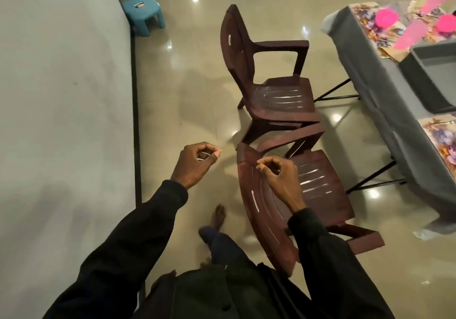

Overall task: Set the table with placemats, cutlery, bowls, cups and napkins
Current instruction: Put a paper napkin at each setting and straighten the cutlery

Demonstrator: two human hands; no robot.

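- Blue stool point(143, 13) by the wall has a dark sticker; the print is too blurred to read.
- Left hand point(196, 162): arm out over the floor, fingers curled, thumb tip on forefinger. A pale sliver shows inside the grip; I cannot tell if it is held.
- Right hand point(277, 174): over the near brown chair point(261, 207), fingers curled, nothing seen in the grip.
- Floral placemats point(365, 12) and pink bowls point(387, 17) lie on the grey-clothed counter point(357, 54), far right, well apart from both hands.
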